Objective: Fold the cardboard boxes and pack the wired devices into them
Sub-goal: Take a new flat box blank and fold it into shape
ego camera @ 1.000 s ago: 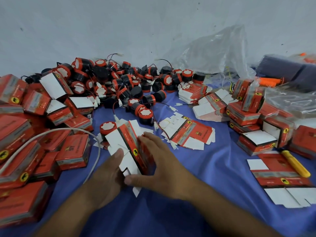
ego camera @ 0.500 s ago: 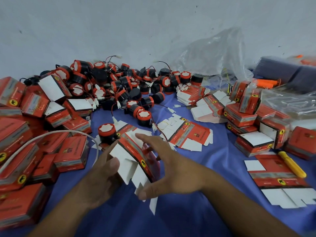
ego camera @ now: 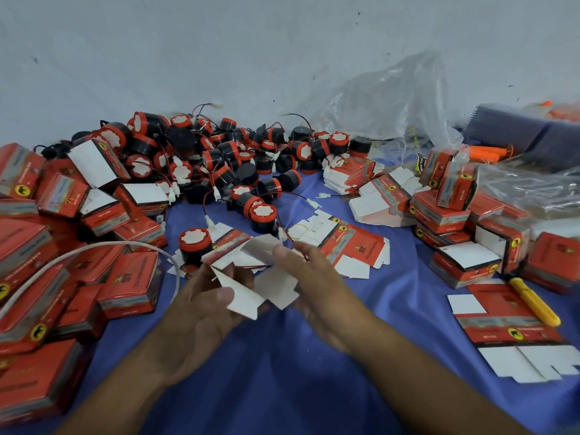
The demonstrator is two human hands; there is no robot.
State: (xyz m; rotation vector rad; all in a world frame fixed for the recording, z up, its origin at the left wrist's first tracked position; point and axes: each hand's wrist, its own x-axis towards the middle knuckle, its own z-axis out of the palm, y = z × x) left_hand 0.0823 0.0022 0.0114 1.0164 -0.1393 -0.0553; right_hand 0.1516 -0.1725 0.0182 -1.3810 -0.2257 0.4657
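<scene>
While both hands work it, the box point(ego camera: 251, 265) sits in mid-air just above the blue-clothed counter point(ego camera: 282, 390), half-opened, with its white flaps loose toward the person. Grip: left hand point(ego camera: 201, 312) pinches a white flap, thumb on top and fingers under; right hand point(ego camera: 317, 287) curls round the box's right side, one finger over the top edge.

Judgement: thin printed card, near weightless. It's stiff across the panels, floppy at the creases, and likely to crush or tear at the flap slots if squeezed. Best held by the panel edges near the corners and bent along the scores. The glossy red outside is probably slick; the white inside should grip better.

Just behind the box stands one wired device point(ego camera: 195, 243), a black drum with a red cap and a thin lead. It looks like hard plastic, light but denser than the card. Take it by the drum, never the lead.

Beyond the right hand lie the flat blanks point(ego camera: 351, 243). There are folded boxes stacked on the left point(ego camera: 131, 281) and on the right point(ego camera: 464, 265).

Furthest back is the device pile point(ego camera: 219, 158), leads tangled. Expect snags when lifting one out.
</scene>
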